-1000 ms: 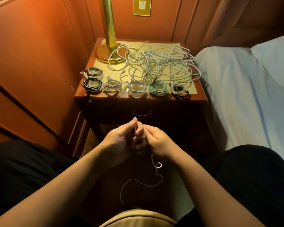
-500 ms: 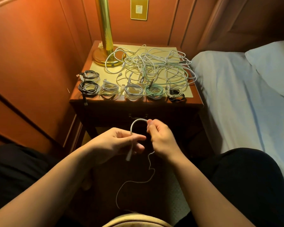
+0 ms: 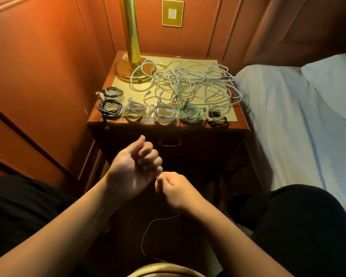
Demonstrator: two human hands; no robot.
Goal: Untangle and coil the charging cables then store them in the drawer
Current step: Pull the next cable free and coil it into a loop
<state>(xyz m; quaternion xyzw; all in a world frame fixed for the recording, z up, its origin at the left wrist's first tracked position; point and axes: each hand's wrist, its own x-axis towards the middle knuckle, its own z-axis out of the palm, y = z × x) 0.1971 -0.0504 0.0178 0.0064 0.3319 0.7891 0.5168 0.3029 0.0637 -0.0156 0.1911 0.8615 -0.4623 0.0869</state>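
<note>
Cable loop gone from view — both hands (image 3: 148, 172) curled, pinching thin white cable (image 3: 148, 232)

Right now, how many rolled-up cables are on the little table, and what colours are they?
Black coils: 1
Black-and-white coils: 2
White coils: 2
Green coils: 1
Total: 6 coils on the table. A tangled pile is not counted, nor the cable below the hands.
</note>
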